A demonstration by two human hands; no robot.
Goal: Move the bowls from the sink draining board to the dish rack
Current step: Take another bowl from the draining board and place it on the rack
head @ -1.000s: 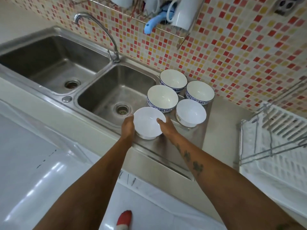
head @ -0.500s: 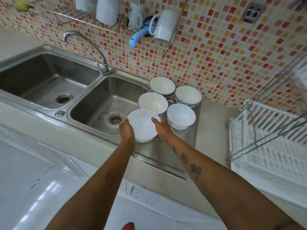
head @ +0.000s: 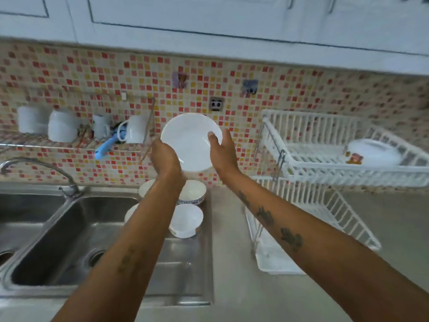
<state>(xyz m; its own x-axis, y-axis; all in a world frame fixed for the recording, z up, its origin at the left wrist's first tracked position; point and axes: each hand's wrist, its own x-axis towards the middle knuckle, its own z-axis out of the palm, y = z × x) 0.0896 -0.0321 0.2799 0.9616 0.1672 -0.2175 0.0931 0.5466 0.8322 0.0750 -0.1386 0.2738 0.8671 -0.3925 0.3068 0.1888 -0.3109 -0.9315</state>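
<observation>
- Two hands on one white bowl (head: 190, 141), lifted high in front of the tiled wall, well above the draining board (head: 185, 263) and left of the dish rack (head: 325, 145).
- Could slip: smooth glazed surface, possibly wet, gripped only at opposite edges; any loosening on either side would drop it toward the bowls below.
- Could clip the rack's near corner post on the sideways carry, since the upper tier sits at about bowl height.
- Could crowd the white plate (head: 373, 154) already lying in the upper tier if set down too far right.
- Left hand (head: 164, 159): fingers curled round the bowl's left rim and underside, wrapped close rather than spread.
- Right hand (head: 221, 152): thumb hooked over the inside of the right rim, fingers behind the bowl and hidden, so their spread cannot be told; clearly gripping.
- Bowl tilted, mouth facing the camera, touching nothing but the two hands.
- Still on the board: a plain white bowl (head: 186, 220), a blue-patterned bowl (head: 193, 192), and seemingly two more, mostly hidden behind the left forearm and blurred.
</observation>
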